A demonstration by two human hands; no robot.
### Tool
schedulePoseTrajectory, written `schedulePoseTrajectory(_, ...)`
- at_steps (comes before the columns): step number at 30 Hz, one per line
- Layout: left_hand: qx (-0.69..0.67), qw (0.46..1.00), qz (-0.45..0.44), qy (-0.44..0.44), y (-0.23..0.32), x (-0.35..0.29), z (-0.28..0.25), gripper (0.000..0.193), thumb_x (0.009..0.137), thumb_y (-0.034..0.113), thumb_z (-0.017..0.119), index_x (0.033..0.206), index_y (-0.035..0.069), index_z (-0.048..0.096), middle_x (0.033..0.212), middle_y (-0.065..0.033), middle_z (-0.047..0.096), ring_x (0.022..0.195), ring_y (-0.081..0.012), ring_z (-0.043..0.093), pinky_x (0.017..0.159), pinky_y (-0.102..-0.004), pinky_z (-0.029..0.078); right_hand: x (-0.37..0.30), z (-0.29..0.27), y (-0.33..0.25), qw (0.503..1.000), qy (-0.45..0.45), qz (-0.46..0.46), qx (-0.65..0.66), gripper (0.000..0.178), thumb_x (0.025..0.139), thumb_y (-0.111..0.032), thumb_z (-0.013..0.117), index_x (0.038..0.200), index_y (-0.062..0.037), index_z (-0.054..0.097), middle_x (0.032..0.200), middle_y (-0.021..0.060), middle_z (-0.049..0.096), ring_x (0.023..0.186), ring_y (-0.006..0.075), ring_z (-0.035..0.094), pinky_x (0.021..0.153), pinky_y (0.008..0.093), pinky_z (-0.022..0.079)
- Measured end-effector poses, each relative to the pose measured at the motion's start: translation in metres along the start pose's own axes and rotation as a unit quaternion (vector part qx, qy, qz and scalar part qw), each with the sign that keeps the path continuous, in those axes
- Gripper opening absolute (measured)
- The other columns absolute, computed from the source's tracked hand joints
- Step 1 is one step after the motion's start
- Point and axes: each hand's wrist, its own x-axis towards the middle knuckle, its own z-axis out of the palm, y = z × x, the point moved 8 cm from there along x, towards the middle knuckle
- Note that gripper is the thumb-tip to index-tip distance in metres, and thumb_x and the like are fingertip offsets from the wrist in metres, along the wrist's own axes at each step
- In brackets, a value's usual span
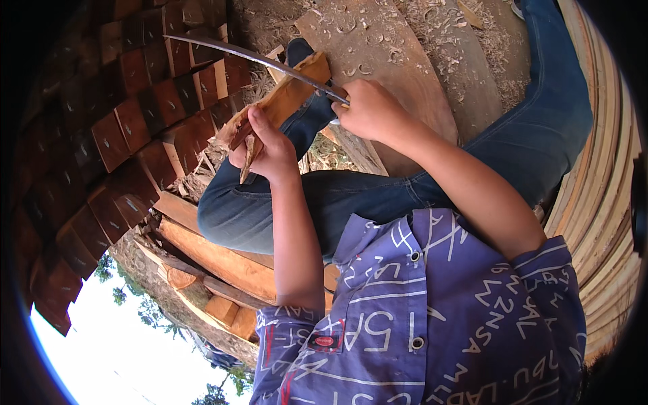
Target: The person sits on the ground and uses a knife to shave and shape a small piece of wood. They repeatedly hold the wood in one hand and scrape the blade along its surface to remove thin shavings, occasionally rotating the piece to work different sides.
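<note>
My left hand [268, 145] grips the near end of a rough split piece of wood [290, 96], thumb along its top. A splintered strip hangs from the wood beside my fingers. My right hand [371, 111] is closed round the handle of a machete [236, 51], and the fingers hide most of that handle. Long and slightly curved, the blade points to the far left and crosses over the far part of the wood. Whether its edge touches the wood I cannot tell.
Stacked dark wooden blocks [111, 145] fill the left side. Long pale slats [601, 182] are piled on the right. A wide board [391, 61] with curled shavings lies ahead. My legs in jeans [270, 209] are bent around the work; split timber [216, 253] lies at lower left.
</note>
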Motion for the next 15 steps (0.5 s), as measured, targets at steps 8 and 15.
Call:
schedulePoseTrajectory(8,0.023,1.000,0.011,-0.011,-0.002,-0.003,0.001,0.027,0.096,0.022,0.067,0.093,-0.004,0.063,0.087,-0.0096,0.067,0.077,-0.0147,0.062,0.070,-0.0281,0.049,-0.015,-0.004,-0.025,0.999,0.003,-0.039,0.031,0.022,0.085,-0.020,0.067,0.093,0.0007,0.069,0.079,0.0250,0.066,0.083,0.0428,0.066,0.075,0.0484,0.051)
schedulePoseTrajectory(15,-0.024,0.999,0.023,0.039,0.002,-0.002,0.000,0.020,0.093,0.012,0.069,0.086,-0.006,0.065,0.077,-0.0116,0.070,0.068,-0.0162,0.067,0.063,-0.0282,0.051,-0.001,-0.003,0.005,1.000,-0.001,0.011,0.006,0.025,0.085,-0.022,0.067,0.093,0.0019,0.070,0.081,0.0259,0.067,0.083,0.0414,0.067,0.076,0.0484,0.052)
